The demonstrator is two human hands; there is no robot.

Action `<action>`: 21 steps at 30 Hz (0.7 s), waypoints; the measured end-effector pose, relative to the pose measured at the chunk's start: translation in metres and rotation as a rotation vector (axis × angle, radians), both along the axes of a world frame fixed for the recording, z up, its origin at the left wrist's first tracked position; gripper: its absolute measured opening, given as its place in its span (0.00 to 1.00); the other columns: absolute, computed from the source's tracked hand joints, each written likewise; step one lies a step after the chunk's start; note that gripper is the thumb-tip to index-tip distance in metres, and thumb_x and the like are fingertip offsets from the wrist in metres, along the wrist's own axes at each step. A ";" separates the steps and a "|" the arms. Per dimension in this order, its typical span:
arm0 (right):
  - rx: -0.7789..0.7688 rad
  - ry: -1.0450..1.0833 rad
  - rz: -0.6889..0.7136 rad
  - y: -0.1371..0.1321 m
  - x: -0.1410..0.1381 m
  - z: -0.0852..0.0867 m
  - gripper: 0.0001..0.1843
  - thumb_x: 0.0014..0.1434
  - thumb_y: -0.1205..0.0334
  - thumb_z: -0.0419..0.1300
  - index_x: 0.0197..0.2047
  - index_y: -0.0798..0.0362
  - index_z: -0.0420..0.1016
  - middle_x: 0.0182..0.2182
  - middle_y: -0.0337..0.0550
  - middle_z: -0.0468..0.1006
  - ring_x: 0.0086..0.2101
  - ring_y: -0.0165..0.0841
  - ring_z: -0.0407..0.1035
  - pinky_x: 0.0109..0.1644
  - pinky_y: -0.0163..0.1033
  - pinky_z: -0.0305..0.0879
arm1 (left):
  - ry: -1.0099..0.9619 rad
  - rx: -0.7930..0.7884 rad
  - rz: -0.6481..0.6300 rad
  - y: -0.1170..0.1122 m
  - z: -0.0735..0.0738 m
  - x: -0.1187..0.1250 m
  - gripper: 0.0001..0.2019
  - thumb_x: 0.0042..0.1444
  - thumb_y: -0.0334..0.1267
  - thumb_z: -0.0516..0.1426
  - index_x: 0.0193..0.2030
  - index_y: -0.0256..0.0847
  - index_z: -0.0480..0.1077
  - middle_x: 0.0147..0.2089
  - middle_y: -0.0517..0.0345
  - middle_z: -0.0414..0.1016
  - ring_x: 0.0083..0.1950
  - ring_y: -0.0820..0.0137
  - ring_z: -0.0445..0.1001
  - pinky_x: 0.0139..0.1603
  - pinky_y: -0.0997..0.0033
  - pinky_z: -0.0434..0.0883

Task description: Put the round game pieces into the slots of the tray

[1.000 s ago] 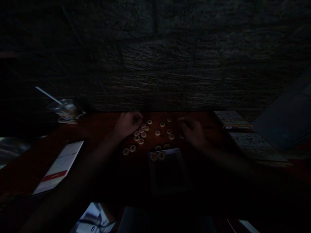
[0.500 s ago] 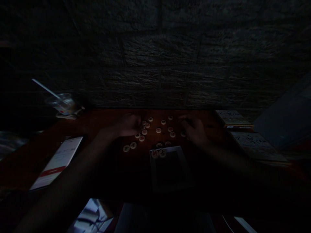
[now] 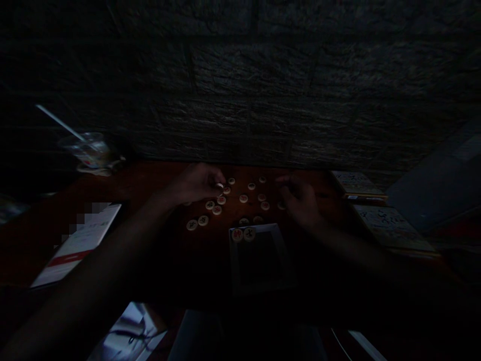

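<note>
Several round pale game discs [image 3: 244, 198] with red or dark marks lie scattered on a dark reddish table [image 3: 150, 190]. My left hand [image 3: 199, 182] is raised a little at the left of the cluster, fingers pinched on a disc [image 3: 219, 186]. Over the right side of the cluster hovers my right hand [image 3: 300, 203], fingers curled; what they hold, if anything, is lost in the dark. Two discs [image 3: 243, 234] rest on the far edge of a dark, light-rimmed box [image 3: 259, 258] just in front of me.
A lit phone [image 3: 77, 244] lies at the left. A clear plastic cup with a straw [image 3: 88, 150] stands at the far left. Two printed boards [image 3: 391, 220] lie at the right. A rough stone wall [image 3: 244, 85] rises behind the table. The scene is very dim.
My left hand closed over the left group of discs and has lifted slightly with one pinched in its fingers. My right hand has barely moved. The view shifted a little.
</note>
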State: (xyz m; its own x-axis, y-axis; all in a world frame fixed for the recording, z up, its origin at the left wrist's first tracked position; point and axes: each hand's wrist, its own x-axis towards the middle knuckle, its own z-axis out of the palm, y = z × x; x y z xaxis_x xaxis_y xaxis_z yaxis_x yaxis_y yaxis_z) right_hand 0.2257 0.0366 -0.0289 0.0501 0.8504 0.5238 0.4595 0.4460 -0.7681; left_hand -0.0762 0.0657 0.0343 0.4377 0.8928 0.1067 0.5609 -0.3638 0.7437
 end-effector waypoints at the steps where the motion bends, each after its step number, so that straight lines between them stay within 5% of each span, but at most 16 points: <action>1: 0.032 -0.019 0.017 -0.003 -0.001 0.001 0.11 0.63 0.58 0.59 0.43 0.52 0.81 0.41 0.47 0.85 0.38 0.39 0.79 0.42 0.44 0.75 | -0.059 -0.021 -0.007 -0.001 -0.001 0.005 0.11 0.48 0.39 0.69 0.38 0.38 0.80 0.36 0.54 0.84 0.35 0.67 0.81 0.36 0.71 0.74; 7: 0.206 -0.075 0.091 -0.021 -0.012 0.015 0.09 0.62 0.63 0.59 0.44 0.50 0.80 0.43 0.47 0.85 0.44 0.41 0.79 0.51 0.47 0.74 | -0.389 -0.049 -0.043 -0.007 -0.004 0.049 0.13 0.48 0.38 0.73 0.40 0.37 0.82 0.40 0.51 0.86 0.39 0.69 0.83 0.42 0.71 0.77; 11: 0.028 0.164 0.138 -0.012 -0.026 0.028 0.12 0.63 0.57 0.59 0.47 0.50 0.80 0.41 0.44 0.85 0.41 0.38 0.79 0.47 0.43 0.74 | -0.603 -0.195 -0.082 0.001 -0.003 0.080 0.15 0.49 0.38 0.73 0.43 0.37 0.83 0.39 0.51 0.87 0.37 0.69 0.83 0.42 0.68 0.80; 14: -0.098 0.317 0.143 0.003 -0.036 0.032 0.13 0.61 0.54 0.57 0.39 0.50 0.80 0.35 0.42 0.84 0.36 0.37 0.77 0.41 0.39 0.73 | -0.823 -0.261 -0.068 0.010 -0.007 0.094 0.14 0.49 0.37 0.74 0.42 0.37 0.83 0.39 0.53 0.86 0.40 0.69 0.84 0.49 0.64 0.81; 21: -0.230 0.335 0.223 0.002 -0.036 0.009 0.16 0.61 0.47 0.61 0.38 0.51 0.80 0.25 0.39 0.79 0.24 0.33 0.72 0.26 0.36 0.69 | -0.925 -0.386 -0.053 0.011 -0.036 0.090 0.18 0.48 0.36 0.75 0.46 0.36 0.83 0.45 0.48 0.87 0.44 0.64 0.86 0.59 0.54 0.79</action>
State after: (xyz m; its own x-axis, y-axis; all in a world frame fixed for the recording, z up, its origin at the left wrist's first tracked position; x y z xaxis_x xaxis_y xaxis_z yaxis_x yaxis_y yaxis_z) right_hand 0.1896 0.0390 -0.0196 -0.0127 0.9520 0.3059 0.0813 0.3059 -0.9486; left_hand 0.0137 0.0766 -0.0014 0.3691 0.9199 0.1322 -0.3077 -0.0132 0.9514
